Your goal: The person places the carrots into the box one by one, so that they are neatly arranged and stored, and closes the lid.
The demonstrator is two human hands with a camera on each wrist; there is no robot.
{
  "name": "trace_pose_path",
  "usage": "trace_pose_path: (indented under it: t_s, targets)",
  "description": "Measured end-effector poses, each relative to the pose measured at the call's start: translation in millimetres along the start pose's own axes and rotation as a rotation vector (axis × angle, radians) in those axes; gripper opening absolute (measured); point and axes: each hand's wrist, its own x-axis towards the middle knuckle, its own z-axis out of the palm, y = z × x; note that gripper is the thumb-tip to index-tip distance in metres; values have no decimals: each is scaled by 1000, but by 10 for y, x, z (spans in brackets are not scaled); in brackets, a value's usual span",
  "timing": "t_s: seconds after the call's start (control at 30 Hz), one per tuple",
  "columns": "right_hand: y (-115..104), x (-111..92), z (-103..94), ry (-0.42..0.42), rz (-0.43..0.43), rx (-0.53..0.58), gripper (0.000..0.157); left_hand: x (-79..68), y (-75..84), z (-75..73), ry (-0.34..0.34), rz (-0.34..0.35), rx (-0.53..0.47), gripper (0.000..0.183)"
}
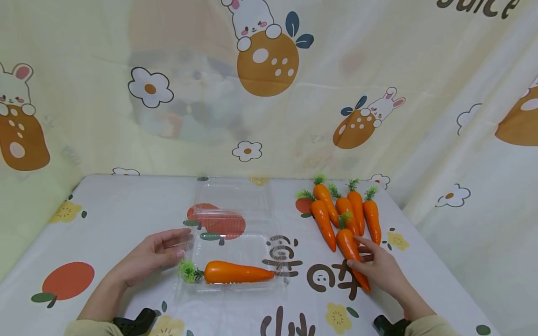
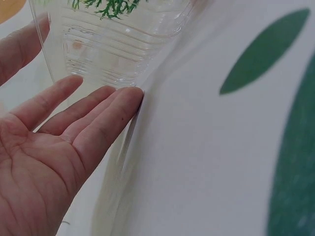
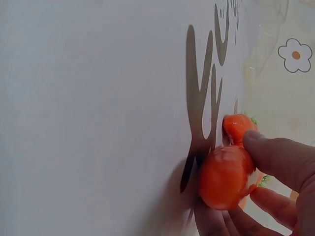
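Note:
A clear plastic clamshell box (image 1: pixel 244 248) lies with its lid (image 1: pixel 235 193) laid back. Inside its front part lies one orange toy carrot (image 1: pixel 237 272), its green tuft to the left. My left hand (image 1: pixel 153 255) is at the box's left side; in the left wrist view its fingers (image 2: pixel 106 120) are extended against the ribbed plastic wall (image 2: pixel 103 54). On the right, my right hand (image 1: pixel 380 269) holds the nearest carrot (image 1: pixel 348 245) of a pile. The right wrist view has the thumb (image 3: pixel 275 152) on that carrot's near side (image 3: pixel 224 179) and fingers beneath.
Several more carrots (image 1: pixel 322 224) lie in a loose group behind the held one, tufts pointing back. A white printed cloth (image 1: pixel 138 205) covers the table. Behind it hangs a pale curtain (image 1: pixel 189 154) with rabbit and flower prints.

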Motion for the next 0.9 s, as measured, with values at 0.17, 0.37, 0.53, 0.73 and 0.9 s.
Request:
trace_pose_path:
  t_s: [0.17, 0.37, 0.53, 0.73, 0.9]
  targets:
    - [-15, -1, -7, 2, 9, 0, 82, 2, 5, 5, -3, 4, 3, 65]
    - [-38, -16, -34, -5, 8, 3, 82, 2, 9, 0, 5, -11, 5, 66]
    - [-57, -38, -87, -1, 2, 13, 82, -3, 8, -2, 11, -15, -1, 65]
    - [-67, -45, -216, 20, -23, 15, 80, -6, 21, -4, 16, -19, -11, 66]
    - [-91, -54, -327, 40, -63, -3, 77, 1, 10, -9, 16, -14, -1, 65]
